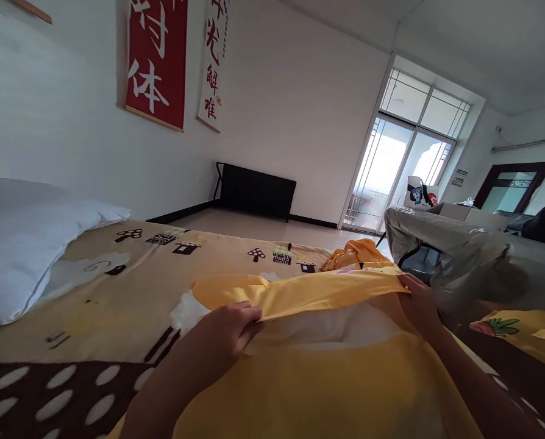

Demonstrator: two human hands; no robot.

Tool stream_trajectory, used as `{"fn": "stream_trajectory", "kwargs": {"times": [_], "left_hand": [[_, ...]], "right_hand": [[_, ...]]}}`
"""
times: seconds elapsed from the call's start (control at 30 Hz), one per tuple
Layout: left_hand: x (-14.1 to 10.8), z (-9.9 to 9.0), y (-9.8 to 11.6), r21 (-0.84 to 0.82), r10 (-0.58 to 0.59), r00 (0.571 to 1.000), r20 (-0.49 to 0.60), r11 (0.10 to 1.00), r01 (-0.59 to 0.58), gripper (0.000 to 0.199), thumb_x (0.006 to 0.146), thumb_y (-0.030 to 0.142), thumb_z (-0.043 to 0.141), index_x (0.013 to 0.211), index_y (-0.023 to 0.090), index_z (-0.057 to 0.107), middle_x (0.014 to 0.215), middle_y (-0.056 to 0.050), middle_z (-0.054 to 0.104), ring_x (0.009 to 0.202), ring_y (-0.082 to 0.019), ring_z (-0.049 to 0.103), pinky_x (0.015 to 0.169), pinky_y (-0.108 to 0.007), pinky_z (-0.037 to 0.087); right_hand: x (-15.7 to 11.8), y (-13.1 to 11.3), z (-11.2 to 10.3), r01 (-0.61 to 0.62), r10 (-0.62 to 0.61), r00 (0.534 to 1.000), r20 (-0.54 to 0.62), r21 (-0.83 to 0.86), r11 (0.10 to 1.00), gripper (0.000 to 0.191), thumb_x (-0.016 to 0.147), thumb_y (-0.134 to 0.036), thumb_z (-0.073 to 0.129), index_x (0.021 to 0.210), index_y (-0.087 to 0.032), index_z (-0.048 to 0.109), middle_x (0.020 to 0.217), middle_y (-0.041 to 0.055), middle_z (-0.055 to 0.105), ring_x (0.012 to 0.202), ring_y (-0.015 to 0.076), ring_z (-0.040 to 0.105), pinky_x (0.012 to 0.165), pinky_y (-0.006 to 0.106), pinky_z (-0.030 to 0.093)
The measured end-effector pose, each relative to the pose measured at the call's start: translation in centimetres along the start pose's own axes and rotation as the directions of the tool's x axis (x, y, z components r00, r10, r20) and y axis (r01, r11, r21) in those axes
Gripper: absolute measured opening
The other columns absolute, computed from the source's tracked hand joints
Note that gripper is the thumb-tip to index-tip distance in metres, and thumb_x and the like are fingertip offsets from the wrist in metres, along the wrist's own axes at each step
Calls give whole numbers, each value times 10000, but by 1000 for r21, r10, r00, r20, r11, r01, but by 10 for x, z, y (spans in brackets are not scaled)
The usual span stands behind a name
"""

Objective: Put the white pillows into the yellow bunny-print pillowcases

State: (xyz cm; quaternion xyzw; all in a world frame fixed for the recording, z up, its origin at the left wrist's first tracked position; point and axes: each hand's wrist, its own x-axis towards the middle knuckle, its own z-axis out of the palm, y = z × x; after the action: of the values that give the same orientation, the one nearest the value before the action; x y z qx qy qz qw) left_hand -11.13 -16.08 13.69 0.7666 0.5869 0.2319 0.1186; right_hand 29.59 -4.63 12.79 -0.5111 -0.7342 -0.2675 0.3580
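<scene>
left hand (239,324) and right hand (416,299) pinching the edge of a big soft yellow cloth (322,378), bunched orange cloth (357,253) lying behind it, white puffy pillow (30,244) resting off left

What seems a patterned bed (130,299) bears a pillow (39,244) left of the left grip (233,326), bunched yellow cloth (359,253) beyond the right grip (419,299).

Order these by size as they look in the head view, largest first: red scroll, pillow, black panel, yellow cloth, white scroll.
1. Yellow cloth
2. Pillow
3. Red scroll
Unranked, below these: black panel and white scroll, too alike in visible area to separate.
</scene>
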Motion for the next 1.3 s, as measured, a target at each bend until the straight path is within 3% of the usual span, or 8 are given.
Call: {"fn": "stream_trajectory", "kwargs": {"times": [0.17,0.3,0.37,0.6,0.8,1.0,1.17,1.3], "left_hand": [[4,11,35,286,-24,987,-157,956,69,246,797,129,383,865,164,617,1011,-133,617,962,-290,565,856,-466,384],[7,55,92,112,436,898,-62,897,-428,365,846,152,371,1143,194,580,1253,-106,577,1192,-248,481,1037,-425,331],[12,82,105,-24,531,847,1,847,-531,431,873,349,447,1283,221,487,1396,-79,472,1297,-247,388,1093,-414,286],[50,125,60,-149,232,961,148,966,-210,514,885,503,358,1304,231,481,1375,-83,495,1246,-267,445,1066,-459,310],[55,122,61,-217,262,962,74,946,-241,465,865,475,430,1255,243,533,1314,-55,558,1211,-234,480,1042,-373,350],[44,86,68,-10,217,973,79,976,-217,310,886,320,368,959,202,646,1052,-80,673,971,-242,604,877,-382,444],[44,55,36,53,137,969,-203,990,-129,370,824,209,392,1142,179,579,1183,-113,623,1095,-254,552,946,-423,409],[52,58,-3,-44,-13,987,-161,999,6,465,778,287,478,1218,143,528,1257,-133,583,1150,-266,532,990,-428,394]], "right_hand": [[-19,2,-6,172,-172,985,6,2,985,299,752,-147,385,916,-193,630,924,88,671,862,225,573,797,344,410],[-20,14,-11,257,-257,964,69,3,966,337,733,-117,383,945,-187,636,939,86,672,878,221,573,799,348,410],[-19,20,-16,304,-303,941,148,19,953,371,724,-102,384,973,-189,644,959,84,672,885,213,577,819,352,412],[-39,46,-15,252,-236,932,275,-24,967,446,701,-84,403,1033,-216,670,1027,81,682,953,226,589,860,385,411],[-81,40,31,51,-150,833,533,197,979,362,876,-245,392,1144,-244,636,1181,75,639,1066,233,572,931,410,415],[-82,54,38,3,-76,863,500,145,989,349,911,-300,386,1156,-227,623,1192,91,630,1095,246,553,942,443,397],[-77,77,38,-53,17,900,435,70,996,334,896,-248,368,1056,-185,655,1117,93,661,1039,233,581,899,418,423],[-74,65,36,-58,14,902,431,90,994,345,852,-195,379,1059,-195,656,1120,82,663,1056,228,580,904,421,415]]}}
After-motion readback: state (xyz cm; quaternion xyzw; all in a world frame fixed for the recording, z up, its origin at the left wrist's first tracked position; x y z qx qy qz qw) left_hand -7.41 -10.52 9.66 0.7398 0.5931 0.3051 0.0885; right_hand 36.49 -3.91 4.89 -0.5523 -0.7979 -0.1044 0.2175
